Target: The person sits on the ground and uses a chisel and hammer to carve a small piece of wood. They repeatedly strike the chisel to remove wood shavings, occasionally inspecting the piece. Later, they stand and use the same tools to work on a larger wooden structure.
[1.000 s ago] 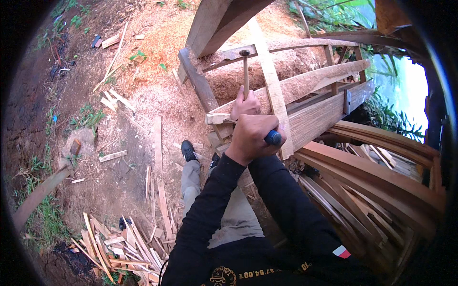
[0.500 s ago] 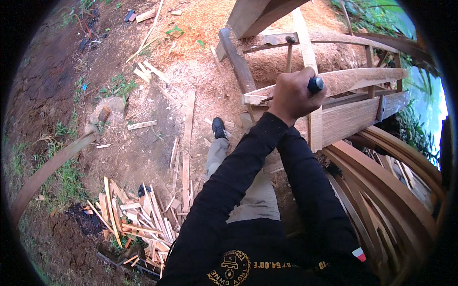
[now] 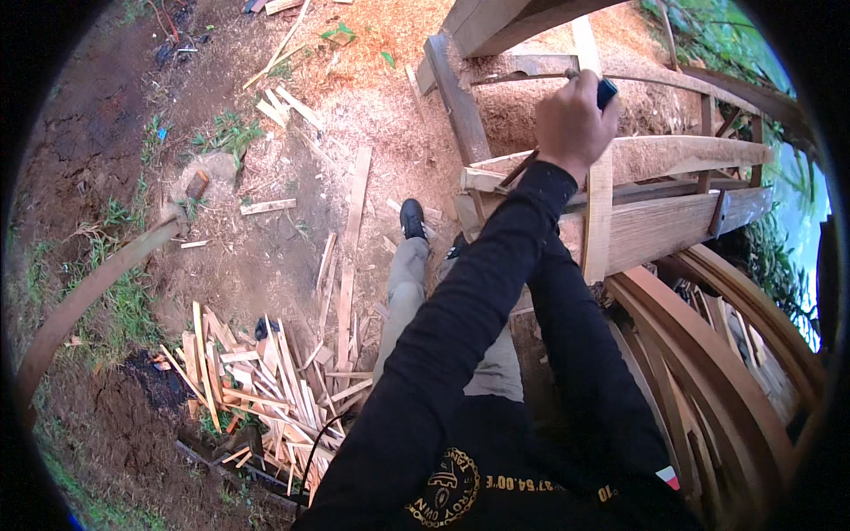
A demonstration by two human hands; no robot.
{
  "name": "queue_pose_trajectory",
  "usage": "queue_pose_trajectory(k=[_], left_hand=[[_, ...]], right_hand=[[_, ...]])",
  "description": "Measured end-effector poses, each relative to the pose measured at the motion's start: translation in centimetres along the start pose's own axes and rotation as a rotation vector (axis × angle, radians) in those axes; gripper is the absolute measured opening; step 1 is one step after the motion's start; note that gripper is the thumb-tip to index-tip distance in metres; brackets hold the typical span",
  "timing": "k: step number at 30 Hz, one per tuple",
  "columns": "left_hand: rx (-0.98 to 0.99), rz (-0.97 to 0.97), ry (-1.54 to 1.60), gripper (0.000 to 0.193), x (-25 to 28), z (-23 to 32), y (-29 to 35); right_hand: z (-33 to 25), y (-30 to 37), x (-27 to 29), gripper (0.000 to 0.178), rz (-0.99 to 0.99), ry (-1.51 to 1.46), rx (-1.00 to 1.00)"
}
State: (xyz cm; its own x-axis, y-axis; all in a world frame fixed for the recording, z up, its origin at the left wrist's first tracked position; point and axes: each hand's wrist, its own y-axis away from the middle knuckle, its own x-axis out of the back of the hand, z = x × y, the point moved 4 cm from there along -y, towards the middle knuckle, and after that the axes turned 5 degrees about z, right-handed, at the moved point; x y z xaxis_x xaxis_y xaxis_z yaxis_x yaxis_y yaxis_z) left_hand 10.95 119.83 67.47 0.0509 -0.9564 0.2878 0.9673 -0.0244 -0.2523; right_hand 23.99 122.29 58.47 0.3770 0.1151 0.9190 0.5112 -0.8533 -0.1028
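Observation:
My left hand point(image 3: 574, 124) is closed in a fist around a tool point(image 3: 606, 93). A black, blunt end of it sticks out on the right side of the fist, and a small dark tip shows above the fingers. The fist is over a curved wooden beam point(image 3: 682, 157) with a rough, freshly cut face. A dark, narrow strip point(image 3: 519, 168) lies against the beam's near end, beside my left cuff. A pale plank point(image 3: 598, 217) crosses the work under the fist. My right sleeve point(image 3: 584, 336) runs up beneath the left forearm, which hides my right hand.
Several curved timbers point(image 3: 708, 345) are stacked at the right. A dark post point(image 3: 456, 97) and a thick beam point(image 3: 522, 22) stand at the far side. Offcuts point(image 3: 257, 380) are heaped at the lower left. Wood shavings point(image 3: 381, 106) cover the ground near my shoe point(image 3: 412, 219).
My left fist with the tool has risen away from the beam's near end, upward and a little right. The view has shifted slightly, and more of the dark strip shows.

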Motion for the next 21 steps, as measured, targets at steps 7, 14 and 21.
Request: queue_pose_trajectory(k=[7,14,21], left_hand=[[0.053,0.04,-0.109,0.031,-2.0,-4.7,-1.6],[0.042,-0.305,0.399,0.024,6.2,1.0,-1.8],[-0.095,-0.274,0.446,0.022,11.4,3.1,5.9]], right_hand=[[-1.2,0.2,-2.1,0.022,0.012,-0.035,0.022],[-1.8,-1.0,-1.9,0.024,0.107,-0.125,-0.035],[-1.3,-0.9,-2.2,0.02,0.067,-0.114,-0.051]])
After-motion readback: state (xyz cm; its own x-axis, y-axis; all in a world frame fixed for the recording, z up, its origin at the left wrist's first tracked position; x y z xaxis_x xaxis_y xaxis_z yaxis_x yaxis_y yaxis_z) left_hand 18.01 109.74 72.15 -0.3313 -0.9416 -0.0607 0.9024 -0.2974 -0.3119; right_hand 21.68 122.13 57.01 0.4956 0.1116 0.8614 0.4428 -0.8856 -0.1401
